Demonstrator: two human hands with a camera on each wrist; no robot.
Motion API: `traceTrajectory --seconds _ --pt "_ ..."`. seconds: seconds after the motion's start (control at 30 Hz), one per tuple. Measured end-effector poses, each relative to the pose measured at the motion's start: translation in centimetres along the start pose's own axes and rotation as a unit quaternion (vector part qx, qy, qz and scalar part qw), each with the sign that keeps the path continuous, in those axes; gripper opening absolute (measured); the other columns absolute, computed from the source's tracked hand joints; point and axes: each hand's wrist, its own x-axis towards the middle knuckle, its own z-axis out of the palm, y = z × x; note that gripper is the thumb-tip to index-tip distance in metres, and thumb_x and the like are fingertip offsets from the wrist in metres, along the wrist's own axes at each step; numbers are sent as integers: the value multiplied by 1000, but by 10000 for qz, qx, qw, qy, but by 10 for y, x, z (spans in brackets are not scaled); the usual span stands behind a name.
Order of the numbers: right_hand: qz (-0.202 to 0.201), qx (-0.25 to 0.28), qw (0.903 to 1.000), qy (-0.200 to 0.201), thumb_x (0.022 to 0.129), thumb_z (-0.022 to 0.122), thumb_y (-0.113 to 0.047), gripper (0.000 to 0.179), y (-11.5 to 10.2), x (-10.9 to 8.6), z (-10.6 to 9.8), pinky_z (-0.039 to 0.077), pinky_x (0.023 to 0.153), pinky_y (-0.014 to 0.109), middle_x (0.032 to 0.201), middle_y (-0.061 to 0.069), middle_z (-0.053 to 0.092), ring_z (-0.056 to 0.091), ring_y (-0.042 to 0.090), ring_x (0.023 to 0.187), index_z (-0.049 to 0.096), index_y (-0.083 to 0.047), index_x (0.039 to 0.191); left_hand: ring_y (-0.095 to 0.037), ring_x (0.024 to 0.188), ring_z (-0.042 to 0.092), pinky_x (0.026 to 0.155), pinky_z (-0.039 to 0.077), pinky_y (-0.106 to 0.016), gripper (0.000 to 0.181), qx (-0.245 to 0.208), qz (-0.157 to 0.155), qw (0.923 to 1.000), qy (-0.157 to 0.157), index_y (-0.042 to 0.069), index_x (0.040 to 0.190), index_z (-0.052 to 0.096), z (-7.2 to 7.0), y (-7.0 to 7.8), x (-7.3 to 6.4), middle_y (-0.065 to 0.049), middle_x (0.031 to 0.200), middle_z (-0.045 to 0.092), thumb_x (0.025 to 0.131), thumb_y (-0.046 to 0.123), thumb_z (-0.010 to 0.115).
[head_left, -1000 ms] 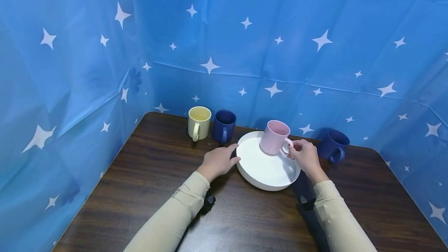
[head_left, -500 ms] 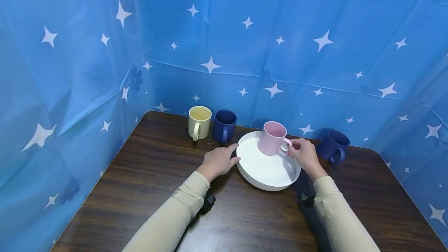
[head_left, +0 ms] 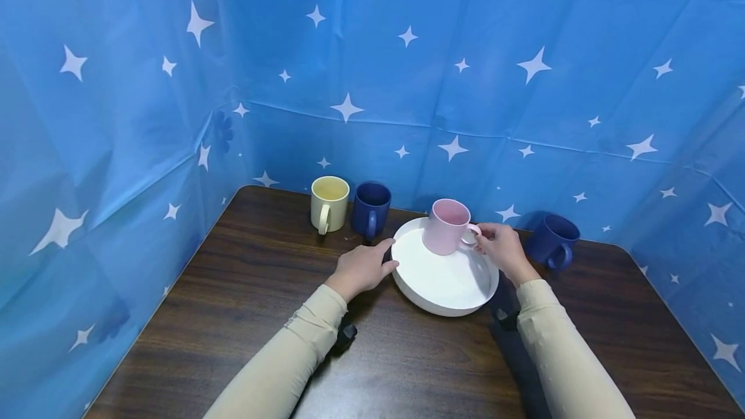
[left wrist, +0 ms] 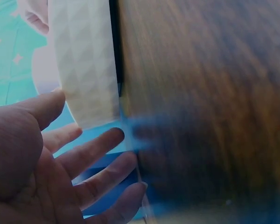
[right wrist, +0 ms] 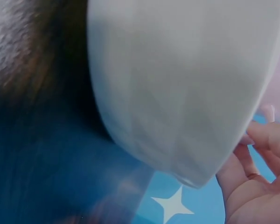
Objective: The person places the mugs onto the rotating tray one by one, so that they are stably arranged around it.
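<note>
A pink mug stands upright inside a shallow white round dish, toward its back. My right hand pinches the mug's handle with thumb and fingers at the dish's right side. On the left, my left hand touches the dish's rim with thumb and fingertips. The left wrist view shows the fingers of that left hand spread and fairly straight, and the faceted outer wall of the dish. In the right wrist view the dish hides most of the pink mug.
A yellow mug and a dark blue mug stand side by side behind the left hand. Another dark blue mug is right of the right hand. Behind the dark wooden table hangs a blue sheet with white stars.
The pink mug has shifted a little to the left within the dish, with the right hand still at its handle. The left hand and the dish have stayed in place.
</note>
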Motion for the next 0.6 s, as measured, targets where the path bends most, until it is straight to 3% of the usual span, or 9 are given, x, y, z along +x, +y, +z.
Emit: traceTrajectory --seconds 0.33,0.6 --pt "83 158 9998 -126 102 58 -3 31 -4 2 -1 57 88 42 119 27 66 70 31 97 61 8 131 -35 117 64 83 55 -54 55 -100 36 9999 5 24 154 43 -1 0 0 -15 137 63 105 47 52" --pt "177 409 9988 -177 103 54 -1 31 -5 5 -3 55 93 42 125 29 62 68 34 103 58 8 133 -35 120 62 86 54 -54 55 -293 71 9995 0 23 154 42 0 0 1 -8 140 62 105 44 52"
